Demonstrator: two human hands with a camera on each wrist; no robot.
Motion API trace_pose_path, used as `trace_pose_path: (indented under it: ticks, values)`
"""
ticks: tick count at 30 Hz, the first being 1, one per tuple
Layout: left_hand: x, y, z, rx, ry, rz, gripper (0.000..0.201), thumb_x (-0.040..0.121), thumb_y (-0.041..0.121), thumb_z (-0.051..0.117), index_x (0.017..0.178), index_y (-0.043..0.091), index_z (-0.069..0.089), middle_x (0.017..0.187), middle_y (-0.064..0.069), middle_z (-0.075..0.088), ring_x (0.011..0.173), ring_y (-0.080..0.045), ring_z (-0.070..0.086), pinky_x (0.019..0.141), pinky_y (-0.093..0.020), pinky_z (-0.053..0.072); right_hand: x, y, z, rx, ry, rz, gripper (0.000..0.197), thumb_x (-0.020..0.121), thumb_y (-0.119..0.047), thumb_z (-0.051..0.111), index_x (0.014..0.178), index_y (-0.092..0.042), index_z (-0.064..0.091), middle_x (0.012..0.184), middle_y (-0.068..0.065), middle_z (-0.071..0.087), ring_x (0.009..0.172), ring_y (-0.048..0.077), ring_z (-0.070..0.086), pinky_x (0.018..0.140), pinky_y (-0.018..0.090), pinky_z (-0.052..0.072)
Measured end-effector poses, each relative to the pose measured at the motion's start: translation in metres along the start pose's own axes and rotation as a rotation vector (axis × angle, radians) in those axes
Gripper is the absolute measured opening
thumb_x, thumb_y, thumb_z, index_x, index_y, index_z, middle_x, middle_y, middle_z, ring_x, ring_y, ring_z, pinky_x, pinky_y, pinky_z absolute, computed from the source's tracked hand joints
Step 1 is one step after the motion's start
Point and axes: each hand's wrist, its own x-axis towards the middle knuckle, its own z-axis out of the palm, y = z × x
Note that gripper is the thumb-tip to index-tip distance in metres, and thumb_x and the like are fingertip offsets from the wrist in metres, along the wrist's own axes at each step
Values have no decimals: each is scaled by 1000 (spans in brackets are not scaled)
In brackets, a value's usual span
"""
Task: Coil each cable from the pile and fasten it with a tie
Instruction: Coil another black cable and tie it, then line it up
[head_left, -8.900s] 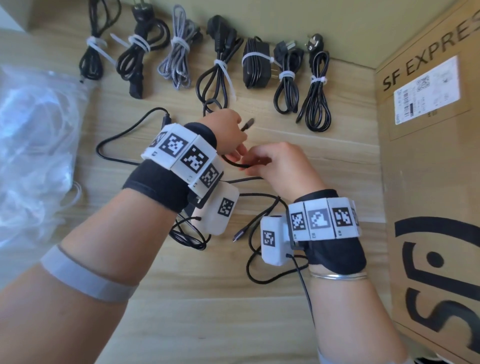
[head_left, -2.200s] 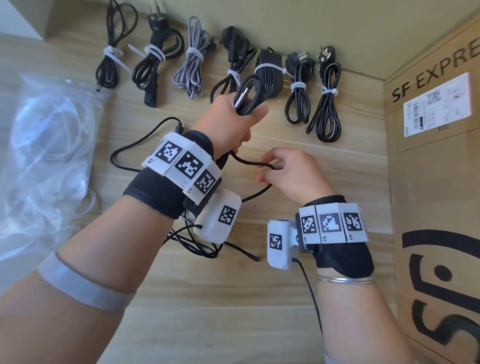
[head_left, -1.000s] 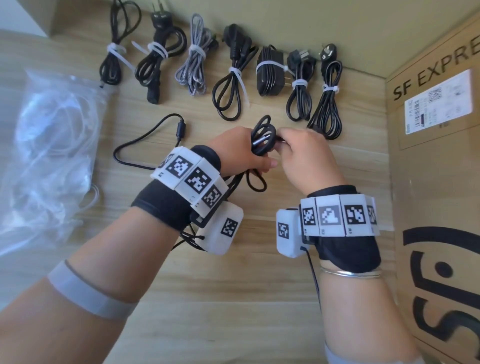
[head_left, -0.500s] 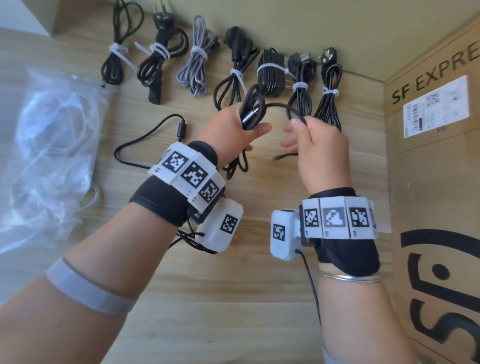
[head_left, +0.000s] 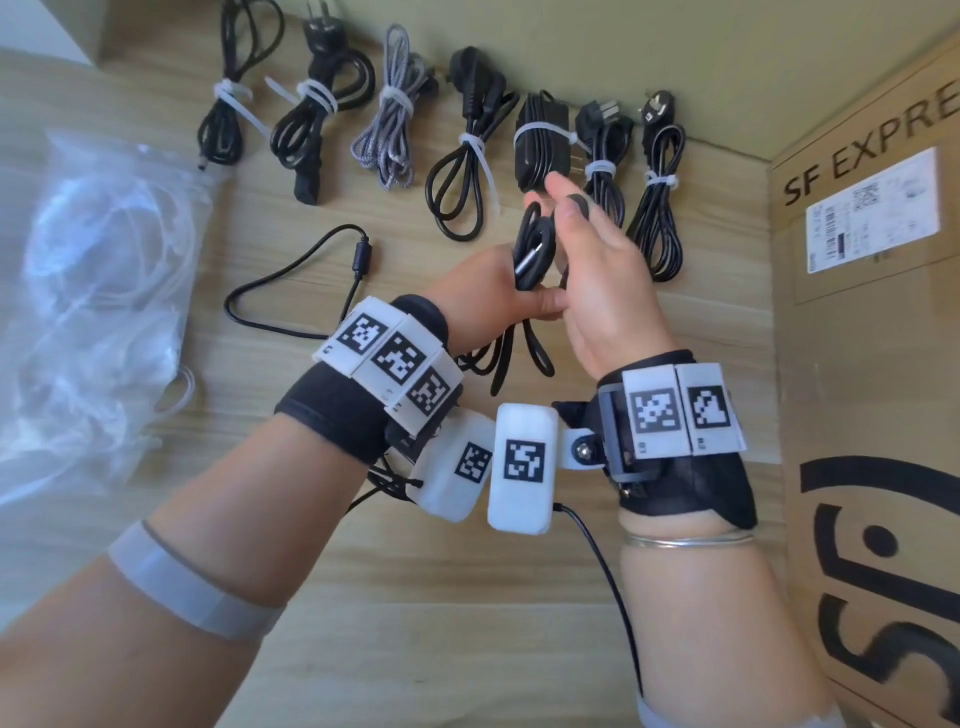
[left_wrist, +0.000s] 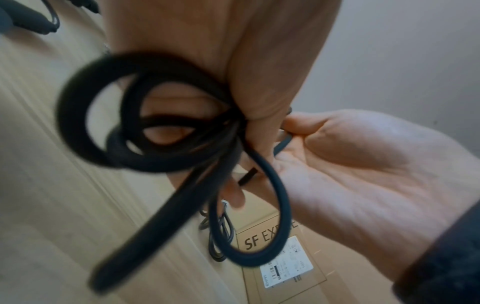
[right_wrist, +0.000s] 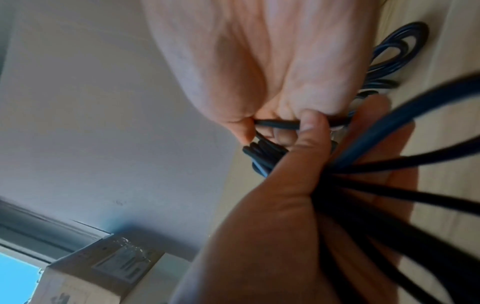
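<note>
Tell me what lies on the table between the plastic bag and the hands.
In the head view, a loose black cable with a ferrite bead lies uncoiled on the wooden table, between the plastic bag and the left hand.

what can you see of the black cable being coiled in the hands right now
The black cable is thin, round and rubbery-looking, gathered into several loose loops with no tie on it yet. The left hand grips the bundle at its middle, held upright above the wooden table; loops stick up past the fingers and longer ones hang below. A metal-tipped plug lies against the top loops. The right hand pinches one strand beside the bundle, its other fingers spread.
</note>
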Motion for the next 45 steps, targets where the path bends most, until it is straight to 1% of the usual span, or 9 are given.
trace_pose_path:
  ticks: [6, 10, 13, 17, 20, 26, 32, 38, 45]
  values:
    - [0, -4, -2, 80, 85, 35, 26, 88, 16, 57, 68, 24, 44, 66, 5, 49, 60, -6, 44, 54, -10, 35, -2, -3, 2, -188, -79, 100, 51, 101, -44, 23, 136, -17, 47, 134, 1, 53, 127, 9, 43, 114, 36, 27]
    - [0, 0, -5, -60, 156, 72, 11, 91, 10, 50, 93, 2, 58, 67, 2, 57, 58, -1, 57, 58, -8, 42, -3, -3, 1, -241, -109, 96, 58, 99, -50, 14, 95, -27, 67, 95, -10, 63, 85, -4, 53, 88, 19, 41]
    - [0, 1, -12, -168, 153, 45, 11, 92, 10, 50, 93, -1, 51, 54, 6, 55, 57, -11, 64, 61, -23, 53, -2, 6, -7, -362, -87, 76, 59, 100, -48, 10, 98, -28, 66, 120, -6, 62, 106, 2, 55, 94, 20, 32]
    - [0, 0, -19, -215, 211, 10, 10, 87, 12, 57, 82, 10, 49, 67, -3, 62, 73, -31, 64, 79, -51, 54, -8, 17, -15, -471, -222, 47, 43, 102, -41, 19, 113, -33, 60, 104, -19, 57, 106, -4, 50, 91, 18, 30]
    - [2, -1, -23, -322, 265, -41, 7, 91, 7, 53, 95, 10, 48, 67, 2, 67, 53, -16, 62, 56, -36, 57, -8, 23, -13, -446, -378, 61, 31, 100, -34, 35, 119, -25, 58, 97, -15, 63, 93, -5, 57, 86, 8, 38]
    - [0, -3, -31, -263, 384, -71, 18, 91, 20, 56, 79, 10, 47, 37, 7, 47, 33, -8, 41, 41, -21, 38, -5, 30, -10, -580, -535, 92, 22, 94, -23, 52, 75, -23, 63, 67, -1, 57, 62, 9, 58, 75, 32, 48]
    - [-5, -4, -32, -90, 334, -196, 38, 90, 40, 53, 61, 16, 46, 44, -1, 42, 30, -11, 38, 41, -19, 35, -5, 20, -12, -710, -323, -77, 22, 91, -25, 57, 113, -30, 59, 92, -20, 59, 83, -6, 55, 72, 10, 39]
    - [-10, -2, -35, -34, 217, -176, 31, 90, 18, 48, 60, 17, 42, 44, 4, 45, 33, -10, 37, 39, -18, 34, -1, 10, 3, -364, -281, -52, 56, 97, -32, 45, 147, -24, 21, 105, -38, 43, 110, -9, 47, 108, 32, 35]
    - [-21, 0, -36, 179, 54, -31, 35, 87, 3, 48, 59, 24, 43, 47, 12, 49, 36, 5, 46, 43, -6, 37, -2, 0, 26, -264, -273, -102, 35, 92, -29, 55, 118, -6, 49, 84, 0, 56, 51, 0, 56, 48, 17, 45]
